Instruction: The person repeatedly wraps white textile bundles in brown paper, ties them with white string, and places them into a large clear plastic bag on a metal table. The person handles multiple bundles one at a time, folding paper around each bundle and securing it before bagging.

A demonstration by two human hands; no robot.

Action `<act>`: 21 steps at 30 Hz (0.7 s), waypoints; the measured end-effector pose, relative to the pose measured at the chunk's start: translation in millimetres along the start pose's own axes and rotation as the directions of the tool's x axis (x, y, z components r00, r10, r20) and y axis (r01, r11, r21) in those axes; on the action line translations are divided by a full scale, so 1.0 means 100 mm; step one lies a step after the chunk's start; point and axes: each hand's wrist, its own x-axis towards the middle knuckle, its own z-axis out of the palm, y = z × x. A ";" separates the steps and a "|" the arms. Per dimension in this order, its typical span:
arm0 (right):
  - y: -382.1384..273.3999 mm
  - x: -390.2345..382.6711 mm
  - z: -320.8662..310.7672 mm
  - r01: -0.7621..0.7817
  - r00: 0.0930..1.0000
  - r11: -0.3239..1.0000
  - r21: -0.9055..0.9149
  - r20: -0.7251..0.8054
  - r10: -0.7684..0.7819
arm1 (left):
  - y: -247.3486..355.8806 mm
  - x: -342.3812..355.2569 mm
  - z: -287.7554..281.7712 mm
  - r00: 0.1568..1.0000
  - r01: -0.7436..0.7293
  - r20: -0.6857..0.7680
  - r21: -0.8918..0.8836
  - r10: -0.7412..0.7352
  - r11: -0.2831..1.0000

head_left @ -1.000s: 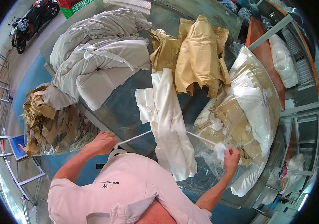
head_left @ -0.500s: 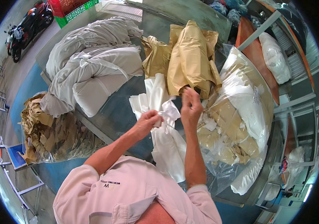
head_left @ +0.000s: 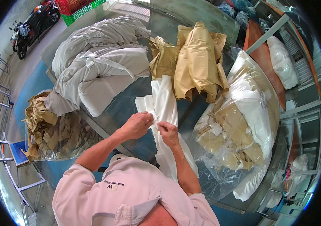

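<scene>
A long length of white cloth lies gathered in front of me, narrow at the middle and running down against my shirt. My left hand pinches the gathered part from the left side. Close beside it, my right hand is also closed, its fingertips together on the same cloth. The fingers cover the spot between them, so any knot or strip there is hidden.
Grey-white fabric is heaped at the left, beyond a clear bag of crumpled brown paper. Brown paper-wrapped bundles lie ahead. At the right is a large clear plastic bag holding white fabric and brown paper.
My right hand has come down and left from near the brown bundle to meet my left hand. The loose white flap that stood up between the hands is no longer visible.
</scene>
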 end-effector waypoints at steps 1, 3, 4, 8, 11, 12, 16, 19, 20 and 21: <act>-0.02 -0.03 0.03 0.018 0.998 0.999 -0.027 0.060 -0.016 | 0.06 0.02 -0.05 0.999 -0.022 0.050 -0.002 0.022 1.000; -0.07 -0.10 0.08 -0.012 0.983 0.997 -0.075 0.184 0.026 | 0.15 0.14 -0.12 0.982 -0.118 0.155 0.072 0.106 0.990; -0.10 -0.13 0.08 0.020 0.972 0.996 -0.085 0.233 0.000 | 0.17 0.21 -0.12 0.965 -0.200 0.193 0.111 0.176 0.974; -0.16 -0.21 -0.07 -0.048 0.937 0.978 -0.203 0.330 0.115 | 0.10 0.46 0.13 0.766 -0.411 -0.184 0.596 0.616 0.689; -0.14 -0.27 -0.32 -0.203 0.907 0.974 -0.104 0.355 0.227 | -0.08 0.46 0.50 0.895 -0.299 -0.325 0.074 0.306 0.951; -0.12 -0.29 -0.39 -0.240 0.909 0.970 -0.027 0.344 0.234 | -0.15 0.40 0.62 0.972 -0.131 -0.215 -0.163 0.095 0.978; -0.03 -0.31 -0.49 -0.244 0.939 0.959 0.146 0.285 0.195 | -0.39 0.15 0.93 0.914 0.338 0.392 -0.585 -0.108 0.737; -0.03 -0.26 -0.44 -0.254 0.947 0.967 0.031 0.209 0.242 | -0.45 0.06 0.99 0.944 0.141 0.328 -0.466 0.023 0.874; -0.05 -0.25 -0.41 -0.105 0.982 0.994 -0.044 0.155 0.110 | -0.46 0.06 0.98 0.934 0.192 0.356 -0.463 -0.016 0.865; -0.07 -0.25 -0.38 -0.019 0.996 0.986 -0.166 0.086 0.033 | -0.47 0.07 0.97 0.918 0.239 0.393 -0.450 -0.049 0.860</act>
